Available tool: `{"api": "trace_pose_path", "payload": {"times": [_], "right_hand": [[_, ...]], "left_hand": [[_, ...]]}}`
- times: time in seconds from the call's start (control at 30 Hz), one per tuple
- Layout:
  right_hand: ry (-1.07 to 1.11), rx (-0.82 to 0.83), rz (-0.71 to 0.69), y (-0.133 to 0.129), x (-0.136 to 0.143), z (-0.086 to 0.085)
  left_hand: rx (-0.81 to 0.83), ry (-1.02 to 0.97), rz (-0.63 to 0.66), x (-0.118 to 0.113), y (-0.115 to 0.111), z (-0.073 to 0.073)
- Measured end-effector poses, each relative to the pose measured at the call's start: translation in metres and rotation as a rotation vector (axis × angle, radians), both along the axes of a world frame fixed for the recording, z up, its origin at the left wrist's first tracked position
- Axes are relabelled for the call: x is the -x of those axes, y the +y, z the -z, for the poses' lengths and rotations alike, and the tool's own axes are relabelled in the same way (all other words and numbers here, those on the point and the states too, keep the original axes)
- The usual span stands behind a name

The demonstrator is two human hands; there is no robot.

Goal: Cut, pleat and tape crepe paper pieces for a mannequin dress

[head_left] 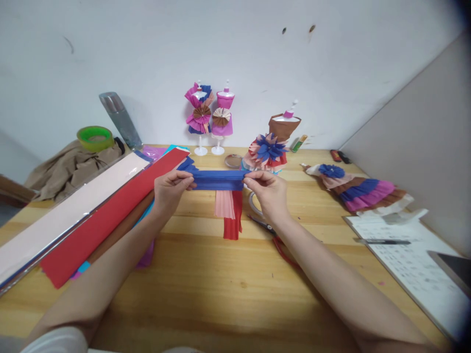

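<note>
A folded strip of blue crepe paper is stretched level between my two hands above the table. My left hand pinches its left end between thumb and fingers. At the other end, my right hand has a matching pinch on the strip. Below the strip, a pink pleated paper piece and a red paper piece lie on the wood, partly covered by it. Scissors with red handles rest under my right forearm, which hides part of them.
Long red crepe paper and a pale pink packaged sheet lie at left. Behind stand small dress forms in paper dresses and a larger one. A layered paper dress and white board are at right.
</note>
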State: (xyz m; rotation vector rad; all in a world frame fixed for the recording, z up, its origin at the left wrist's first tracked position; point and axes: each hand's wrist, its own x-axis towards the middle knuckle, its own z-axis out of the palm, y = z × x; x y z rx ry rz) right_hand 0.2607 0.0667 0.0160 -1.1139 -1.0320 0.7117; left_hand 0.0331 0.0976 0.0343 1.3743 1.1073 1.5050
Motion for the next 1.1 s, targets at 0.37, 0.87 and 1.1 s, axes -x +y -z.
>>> {"api": "trace_pose_path", "payload": {"times": [0.37, 0.87, 1.1], "right_hand": [[0.044, 0.053, -0.007, -0.002, 0.002, -0.005], [0.027, 0.041, 0.005, 0.000, 0.002, -0.003], [0.015, -0.014, 0.005, 0.000, 0.001, 0.000]], "left_hand": [[0.035, -0.070, -0.019, -0.002, -0.001, -0.001], [0.022, -0.055, -0.028, -0.002, 0.000, 0.001], [-0.015, -0.020, -0.024, -0.001, 0.002, 0.007]]}}
